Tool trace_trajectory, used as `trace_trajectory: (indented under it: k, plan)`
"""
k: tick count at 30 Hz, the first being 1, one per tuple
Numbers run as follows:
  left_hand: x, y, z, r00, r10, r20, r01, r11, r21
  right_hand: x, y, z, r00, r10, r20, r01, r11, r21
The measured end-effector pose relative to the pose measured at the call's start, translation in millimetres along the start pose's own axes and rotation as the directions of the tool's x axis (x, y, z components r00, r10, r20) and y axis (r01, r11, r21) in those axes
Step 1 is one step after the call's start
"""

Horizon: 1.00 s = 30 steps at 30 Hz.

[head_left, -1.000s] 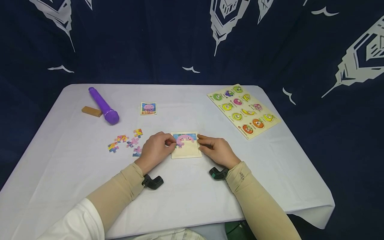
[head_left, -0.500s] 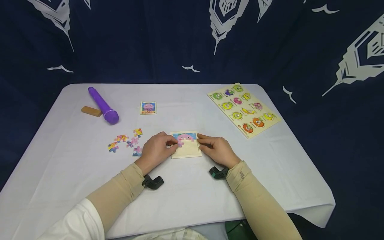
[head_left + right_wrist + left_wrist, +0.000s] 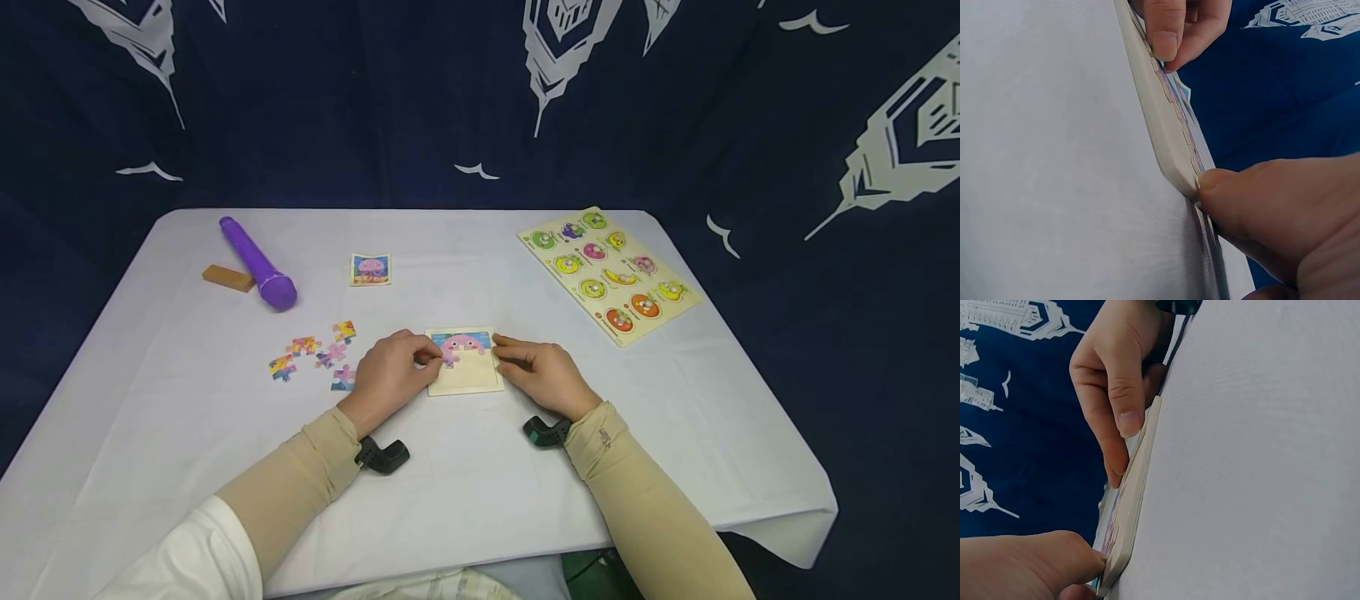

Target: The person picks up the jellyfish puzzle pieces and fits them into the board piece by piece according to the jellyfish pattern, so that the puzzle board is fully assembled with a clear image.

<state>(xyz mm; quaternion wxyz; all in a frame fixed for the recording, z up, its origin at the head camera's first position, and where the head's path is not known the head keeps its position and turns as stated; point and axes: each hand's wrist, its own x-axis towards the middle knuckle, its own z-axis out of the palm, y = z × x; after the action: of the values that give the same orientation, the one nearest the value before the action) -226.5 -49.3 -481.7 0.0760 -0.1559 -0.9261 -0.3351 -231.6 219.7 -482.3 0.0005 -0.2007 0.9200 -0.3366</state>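
A square wooden puzzle tray [image 3: 467, 382] lies on the table between both hands. Pink and blue puzzle pieces [image 3: 467, 343] fill its top, and its lower part shows bare wood. At the tray's left side, my left hand [image 3: 393, 372] brings thumb and index finger together over a puzzle piece, mostly hidden by the fingertips. My right hand [image 3: 546, 377] grips the tray's right edge between thumb and fingers. From the right wrist view, its thumb [image 3: 1216, 181] touches the tray's corner. Several loose puzzle pieces [image 3: 303, 346] lie left of the left hand.
A small picture card [image 3: 371, 269] with a pink creature lies behind the tray. At the back left, a purple toy microphone [image 3: 258, 265] lies beside a brown block [image 3: 228, 278]. A fruit puzzle board [image 3: 611, 275] lies at the back right. A dark patterned curtain hangs behind the table.
Left fingertips shifted slightly right over the tray's left side, then back a touch. The right hand stays at the tray's right edge, and the loose pieces lie as before.
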Motion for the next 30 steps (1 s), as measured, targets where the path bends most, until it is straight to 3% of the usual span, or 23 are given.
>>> trace_trajectory:
  k: [11, 15, 18, 23, 26, 30]
  plan:
    - [-0.2, -1.5, -1.6, 1.0, -0.029, 0.005, 0.029, 0.999, 0.02, 0.7, -1, 1, 1.0, -0.002, -0.002, 0.002, 1.0, 0.008]
    - [-1.0, -1.7, -6.8, 0.999, -0.029, -0.032, 0.029, 1.0, 0.003, 0.1, 1, -1, 1.0, 0.003, 0.0, -0.003, 1.0, 0.004]
    - [-1.2, -5.8, -24.2, 0.994, -0.06, -0.088, 0.054, 0.996, -0.065, -0.8, 2, -1, 1.0, 0.007, -0.001, -0.007, 1.0, 0.01]
    - [-6.4, -26.7, -78.0, 0.981, -0.156, -0.116, 0.135, 0.976, -0.173, 0.5, 2, 0, 1.0, 0.004, -0.007, -0.004, 1.0, 0.016]
    - [-17.4, -46.9, -100.1, 0.973, -0.197, -0.123, 0.179, 0.973, -0.144, 1.2, 0, 1, 1.0, 0.01, -0.014, -0.009, 1.0, 0.018]
    - [-34.2, -72.2, -111.6, 0.954, -0.262, -0.147, 0.256, 0.965, -0.057, 1.6, 0, 3, 1.0, 0.024, -0.017, -0.023, 0.999, 0.035]
